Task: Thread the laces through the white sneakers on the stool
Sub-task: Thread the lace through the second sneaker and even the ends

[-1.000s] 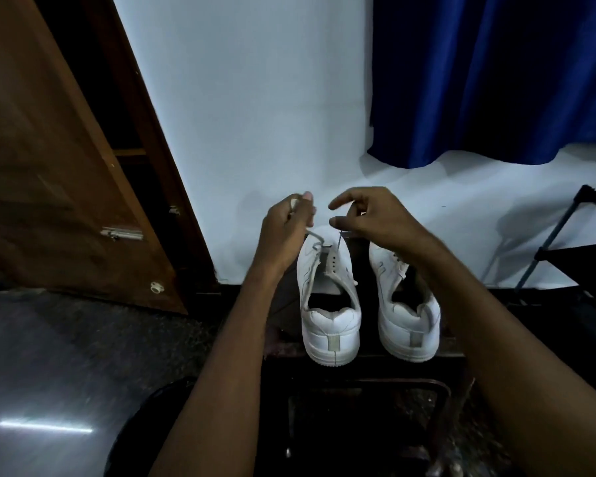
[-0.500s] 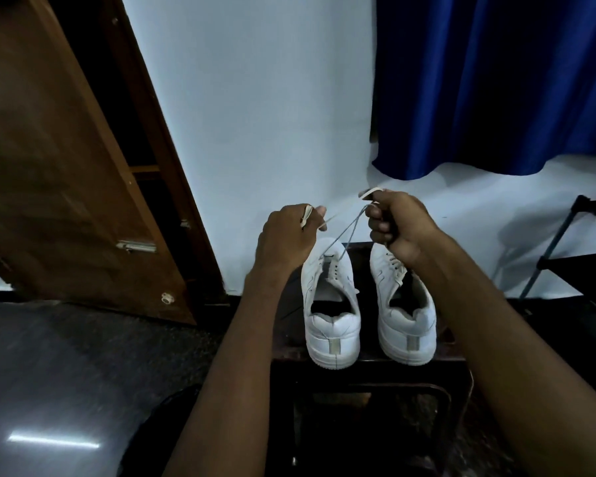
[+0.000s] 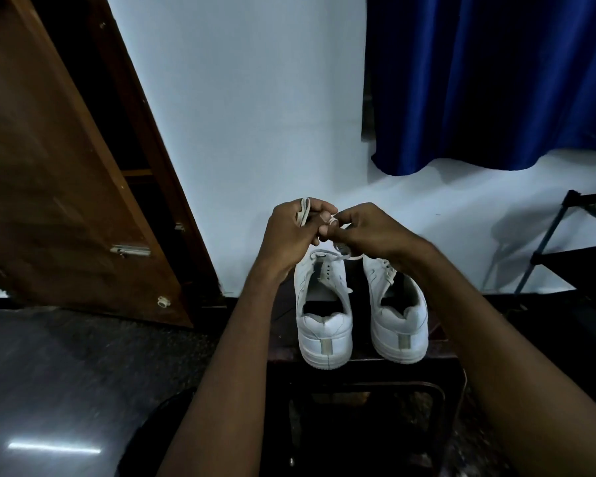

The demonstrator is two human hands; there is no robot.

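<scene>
two white sneakers point(image 3: 362, 304) are sitting side by side on the dark stool point(image 3: 358, 370), heels facing us. the left hand point(image 3: 289, 232) and right hand point(image 3: 365, 228) are touching just above them, each pinching the white lace point(image 3: 304, 211).

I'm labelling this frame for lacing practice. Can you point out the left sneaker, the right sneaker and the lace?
left sneaker point(image 3: 325, 342): head view, on its heel.
right sneaker point(image 3: 400, 330): head view, on its heel.
lace point(image 3: 304, 211): head view, on the loop sticking out of the left hand point(image 3: 289, 232).
</scene>
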